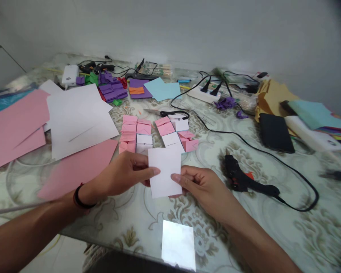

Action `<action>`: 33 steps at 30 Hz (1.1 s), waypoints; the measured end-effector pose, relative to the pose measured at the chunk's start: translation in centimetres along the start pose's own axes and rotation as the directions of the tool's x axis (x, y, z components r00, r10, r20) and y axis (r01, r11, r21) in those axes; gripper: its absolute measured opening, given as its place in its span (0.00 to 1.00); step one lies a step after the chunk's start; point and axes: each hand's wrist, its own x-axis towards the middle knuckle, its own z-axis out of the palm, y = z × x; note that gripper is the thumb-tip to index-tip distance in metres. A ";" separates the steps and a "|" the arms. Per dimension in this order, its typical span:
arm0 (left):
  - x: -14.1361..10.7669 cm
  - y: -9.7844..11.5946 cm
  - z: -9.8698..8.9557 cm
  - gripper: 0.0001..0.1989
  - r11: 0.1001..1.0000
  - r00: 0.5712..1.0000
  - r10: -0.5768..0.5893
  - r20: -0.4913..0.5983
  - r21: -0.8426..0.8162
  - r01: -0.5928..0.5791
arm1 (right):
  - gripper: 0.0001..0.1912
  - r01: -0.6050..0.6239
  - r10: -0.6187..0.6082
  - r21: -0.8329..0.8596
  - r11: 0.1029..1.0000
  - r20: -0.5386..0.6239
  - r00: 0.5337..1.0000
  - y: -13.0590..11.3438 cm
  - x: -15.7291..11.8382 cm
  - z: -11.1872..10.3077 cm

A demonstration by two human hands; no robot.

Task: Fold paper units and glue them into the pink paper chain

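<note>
A small white sheet of paper is held up between both hands over the table's front half. My left hand pinches its left edge, thumb on top. At the right edge my right hand grips it the same way, its fingers partly hidden behind the sheet. Just beyond stand rows of folded pink paper pieces and folded white paper pieces. Closer to the table edge lies another small white sheet, flat and bright. Some pink shows under the held sheet's lower edge.
A black glue gun lies at right, its cord looping to a white power strip. Scissors rest behind the folded pieces. Large white sheets and pink sheets cover the left. A black phone-like slab lies far right.
</note>
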 end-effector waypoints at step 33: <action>-1.0 0.5 0.6 0.12 0.981 0.977 0.111 -0.180 0.179 -0.078 | 0.24 0.129 -0.121 -0.352 0.927 0.044 0.992 0.1 -0.7 0.1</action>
